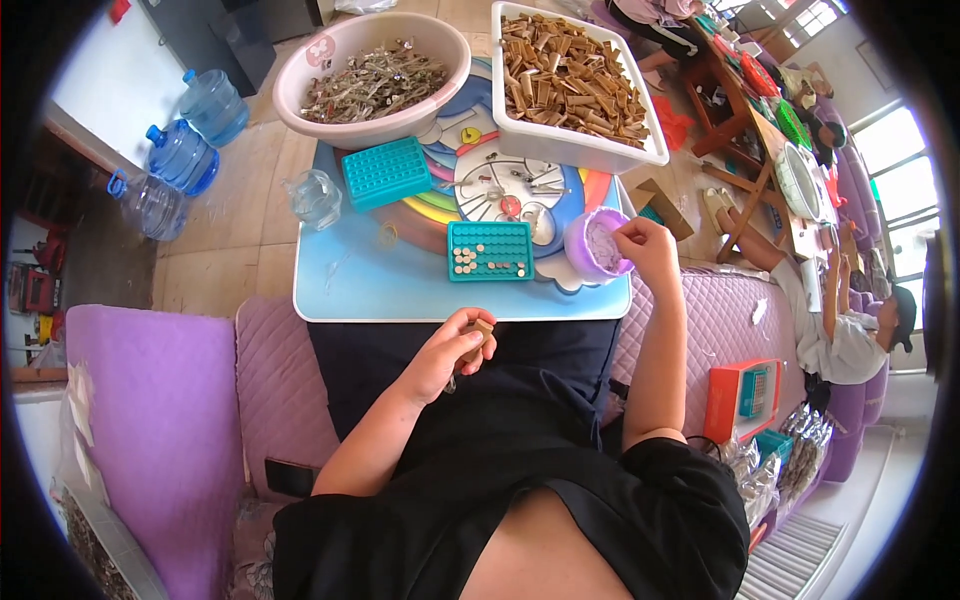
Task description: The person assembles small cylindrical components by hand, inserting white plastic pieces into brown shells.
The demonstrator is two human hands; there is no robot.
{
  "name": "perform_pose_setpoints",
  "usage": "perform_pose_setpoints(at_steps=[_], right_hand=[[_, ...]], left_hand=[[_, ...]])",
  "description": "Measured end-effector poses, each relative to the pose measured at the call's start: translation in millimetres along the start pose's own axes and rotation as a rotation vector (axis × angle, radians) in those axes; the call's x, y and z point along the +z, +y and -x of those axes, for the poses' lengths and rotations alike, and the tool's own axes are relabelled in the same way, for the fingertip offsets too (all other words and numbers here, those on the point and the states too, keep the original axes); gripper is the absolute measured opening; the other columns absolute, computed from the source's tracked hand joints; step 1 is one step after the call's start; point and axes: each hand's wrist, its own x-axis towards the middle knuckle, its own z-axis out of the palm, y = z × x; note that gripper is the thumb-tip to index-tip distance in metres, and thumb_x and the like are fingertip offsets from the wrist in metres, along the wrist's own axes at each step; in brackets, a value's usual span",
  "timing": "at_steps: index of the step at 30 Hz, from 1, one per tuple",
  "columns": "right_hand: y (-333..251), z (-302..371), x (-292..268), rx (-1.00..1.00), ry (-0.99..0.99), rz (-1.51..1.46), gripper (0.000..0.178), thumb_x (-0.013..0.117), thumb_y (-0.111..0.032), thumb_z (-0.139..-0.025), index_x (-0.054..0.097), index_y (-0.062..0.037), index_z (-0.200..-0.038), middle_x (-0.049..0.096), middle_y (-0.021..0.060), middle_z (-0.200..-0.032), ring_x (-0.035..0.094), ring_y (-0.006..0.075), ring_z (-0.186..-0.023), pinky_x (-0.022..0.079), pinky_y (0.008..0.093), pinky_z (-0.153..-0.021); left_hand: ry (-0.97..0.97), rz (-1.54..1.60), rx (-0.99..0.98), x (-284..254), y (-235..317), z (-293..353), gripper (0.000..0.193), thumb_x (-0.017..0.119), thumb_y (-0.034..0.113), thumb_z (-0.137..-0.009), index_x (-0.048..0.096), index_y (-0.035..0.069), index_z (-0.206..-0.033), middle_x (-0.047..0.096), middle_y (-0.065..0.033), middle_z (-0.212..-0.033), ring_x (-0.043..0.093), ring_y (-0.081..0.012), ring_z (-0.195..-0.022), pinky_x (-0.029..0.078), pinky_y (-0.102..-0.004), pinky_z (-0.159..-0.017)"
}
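My left hand (440,358), near the table's front edge, is closed around a small tan-brown, block-like piece (483,328). Something thin and metallic pokes out below that hand, too small to make out. Over a purple scalloped bowl (576,247) at the table's right, the fingers of my right hand (650,247) are pinched together at the rim. White contents (600,247) fill the bowl; whatever the pinch holds is hidden. Between the hands lies a teal tray (512,238) of small round wells, some with pale discs. Behind it sits another teal tray (388,172), its wells showing no discs.
On the blue patterned table (380,295), a pinkish basin (300,110) of metal pieces and a white bin (560,145) of brown pieces stand at the back. A clear jar (314,200) is at left. Water jugs (182,157) stand beyond. People work at the right.
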Motion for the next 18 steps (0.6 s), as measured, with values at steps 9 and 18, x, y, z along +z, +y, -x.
perform_pose_setpoints(at_steps=[9, 18], right_hand=[[-50, 37, 22, -0.117, -0.141, -0.8, 0.005, 0.054, 0.004, -0.079, 0.052, 0.0013, -0.082, 0.062, 0.0128, -0.089, 0.064, 0.015, -0.075, 0.052, 0.0252, -0.067], [-84, 85, 88, -0.358, -0.234, -0.334, 0.015, 0.059, 0.005, -0.081, 0.064, 0.0, -0.094, 0.064, 0.0088, -0.085, 0.063, 0.0151, -0.075, 0.05, 0.0258, -0.066]], left_hand=[[0.074, 0.06, 0.039, 0, -4, -3, 0.028, 0.042, 0.017, -0.094, 0.044, 0.006, -0.119, 0.055, -0.007, -0.089, 0.048, -0.0118, -0.07, 0.039, -0.0222, -0.066], [0.222, 0.21, 0.132, 3, -7, -8, 0.027, 0.041, 0.017, -0.097, 0.046, 0.006, -0.12, 0.054, -0.0062, -0.093, 0.048, -0.0123, -0.073, 0.04, -0.0233, -0.067]])
